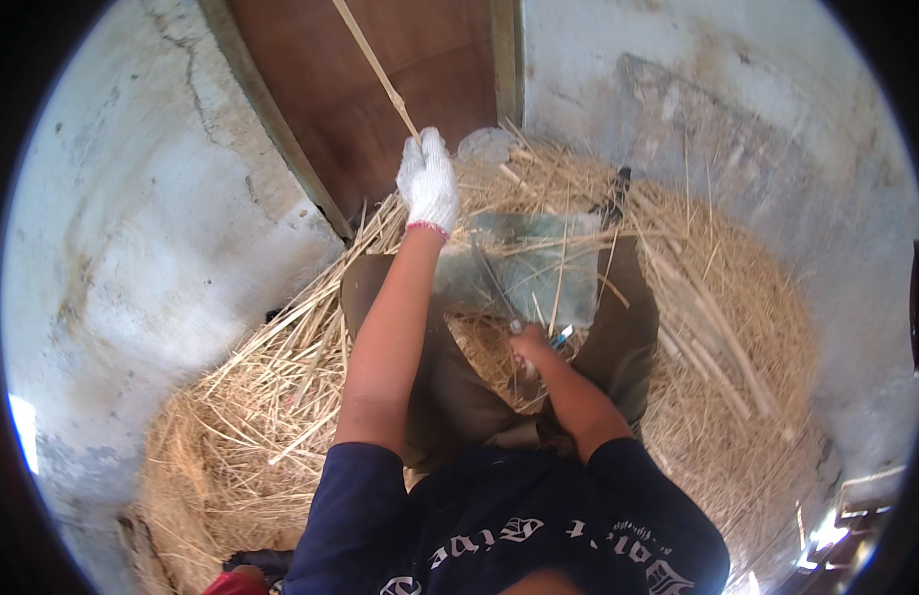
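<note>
My left hand (428, 183), in a white knitted glove with a red cuff, is stretched out ahead and closed round the lower end of a thin bamboo strip (372, 61). The strip slants up and away past the top of the view, with a knot just above the glove. Closer in, between my knees, my bare right hand (531, 350) grips a knife (496, 282), its long narrow blade angled up and left. That blade lies over a greenish sheet (568, 268) spread across my legs. Knife and strip are well apart. My right fingers partly hide the handle.
Pale shavings and thin strips (291, 397) are heaped all round my legs. Longer bamboo pieces (702, 342) lie to the right. A brown door (380, 129) stands ahead, between stained plaster walls (132, 198). Something small and blue (562, 337) shows beside my right hand.
</note>
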Action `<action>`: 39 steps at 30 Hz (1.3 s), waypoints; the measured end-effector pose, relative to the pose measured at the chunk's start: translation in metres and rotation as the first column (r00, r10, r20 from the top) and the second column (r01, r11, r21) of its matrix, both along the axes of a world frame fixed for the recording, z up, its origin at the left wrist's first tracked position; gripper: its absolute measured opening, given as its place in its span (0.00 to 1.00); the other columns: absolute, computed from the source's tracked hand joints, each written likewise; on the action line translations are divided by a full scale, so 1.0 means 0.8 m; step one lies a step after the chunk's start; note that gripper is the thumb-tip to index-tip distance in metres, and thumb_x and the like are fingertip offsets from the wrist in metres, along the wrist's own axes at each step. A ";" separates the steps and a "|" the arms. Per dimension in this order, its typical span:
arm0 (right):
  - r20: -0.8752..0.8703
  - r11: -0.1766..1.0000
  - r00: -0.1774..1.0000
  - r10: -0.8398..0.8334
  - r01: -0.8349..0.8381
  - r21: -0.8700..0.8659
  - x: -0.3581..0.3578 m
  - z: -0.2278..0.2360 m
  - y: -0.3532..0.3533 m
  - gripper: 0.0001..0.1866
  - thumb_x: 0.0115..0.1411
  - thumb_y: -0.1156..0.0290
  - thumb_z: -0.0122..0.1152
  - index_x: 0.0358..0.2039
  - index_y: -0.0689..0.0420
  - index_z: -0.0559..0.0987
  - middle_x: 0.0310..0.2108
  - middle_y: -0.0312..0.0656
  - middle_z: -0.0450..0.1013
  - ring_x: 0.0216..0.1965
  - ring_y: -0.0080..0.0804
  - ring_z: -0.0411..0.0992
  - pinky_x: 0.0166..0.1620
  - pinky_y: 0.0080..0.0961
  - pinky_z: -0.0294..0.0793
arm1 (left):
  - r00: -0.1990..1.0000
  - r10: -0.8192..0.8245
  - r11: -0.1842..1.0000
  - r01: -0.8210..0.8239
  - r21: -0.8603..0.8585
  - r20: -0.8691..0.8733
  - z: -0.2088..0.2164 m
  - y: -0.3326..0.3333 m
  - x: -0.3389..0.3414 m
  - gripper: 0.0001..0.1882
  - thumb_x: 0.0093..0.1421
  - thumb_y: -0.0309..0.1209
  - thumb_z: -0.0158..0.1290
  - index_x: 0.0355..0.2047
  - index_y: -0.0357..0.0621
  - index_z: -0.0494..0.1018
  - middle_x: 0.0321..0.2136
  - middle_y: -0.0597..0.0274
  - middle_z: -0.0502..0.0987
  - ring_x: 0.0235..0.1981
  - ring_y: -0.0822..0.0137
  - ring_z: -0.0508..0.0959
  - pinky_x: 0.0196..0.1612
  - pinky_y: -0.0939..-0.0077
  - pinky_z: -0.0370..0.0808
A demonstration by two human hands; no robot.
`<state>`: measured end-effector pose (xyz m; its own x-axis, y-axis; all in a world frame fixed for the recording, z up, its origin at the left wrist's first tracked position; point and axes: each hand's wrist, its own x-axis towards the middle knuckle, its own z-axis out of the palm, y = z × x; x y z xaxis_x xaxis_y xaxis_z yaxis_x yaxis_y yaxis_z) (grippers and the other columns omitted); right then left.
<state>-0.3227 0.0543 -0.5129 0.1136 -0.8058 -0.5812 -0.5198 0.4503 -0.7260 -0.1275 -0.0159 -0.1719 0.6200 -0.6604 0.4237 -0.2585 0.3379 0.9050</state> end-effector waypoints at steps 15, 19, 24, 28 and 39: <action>-0.060 0.983 0.988 0.141 -0.147 -0.111 -0.006 0.000 0.006 0.12 0.57 0.70 0.65 0.26 0.70 0.79 0.18 0.48 0.76 0.16 0.37 0.76 0.22 0.35 0.77 | 0.998 -0.045 0.998 0.046 0.051 -0.032 0.014 0.016 -0.004 0.35 0.72 0.55 0.43 0.55 0.30 0.74 0.48 0.36 0.80 0.53 0.38 0.76 0.57 0.54 0.70; -0.040 0.982 0.990 0.132 -0.136 -0.134 -0.007 -0.013 0.003 0.12 0.57 0.70 0.65 0.26 0.69 0.78 0.19 0.48 0.76 0.16 0.37 0.76 0.22 0.36 0.77 | 0.999 -0.027 0.993 0.024 0.112 0.027 0.027 0.031 -0.009 0.32 0.73 0.53 0.43 0.55 0.32 0.75 0.51 0.37 0.78 0.55 0.39 0.76 0.58 0.55 0.70; 0.025 0.989 0.991 0.134 -0.132 -0.068 -0.007 -0.007 0.006 0.11 0.57 0.71 0.63 0.25 0.66 0.78 0.18 0.47 0.75 0.16 0.37 0.76 0.21 0.36 0.76 | 0.997 -0.061 0.991 0.054 0.120 0.052 0.041 0.043 -0.020 0.30 0.73 0.53 0.44 0.55 0.35 0.75 0.50 0.38 0.79 0.55 0.41 0.76 0.58 0.55 0.70; 0.040 0.990 0.992 0.123 -0.120 -0.078 -0.006 0.006 0.012 0.11 0.57 0.70 0.63 0.25 0.66 0.78 0.18 0.47 0.75 0.17 0.38 0.76 0.21 0.36 0.76 | 0.996 -0.079 0.988 0.073 0.139 0.039 0.043 0.043 -0.024 0.30 0.73 0.53 0.44 0.54 0.37 0.75 0.49 0.40 0.80 0.53 0.41 0.77 0.57 0.56 0.71; 0.032 0.978 0.982 0.184 -0.180 -0.107 -0.008 0.012 0.014 0.12 0.56 0.70 0.66 0.28 0.70 0.79 0.22 0.49 0.77 0.20 0.38 0.79 0.24 0.35 0.79 | 0.991 -0.062 0.987 0.043 0.156 0.122 0.044 0.046 -0.029 0.23 0.70 0.49 0.49 0.47 0.41 0.76 0.40 0.47 0.82 0.45 0.48 0.81 0.51 0.59 0.74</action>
<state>-0.3289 0.0652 -0.5030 0.2864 -0.8245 -0.4880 -0.5547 0.2726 -0.7861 -0.1510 0.0209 -0.1367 0.5307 -0.7537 0.3877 -0.3594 0.2141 0.9083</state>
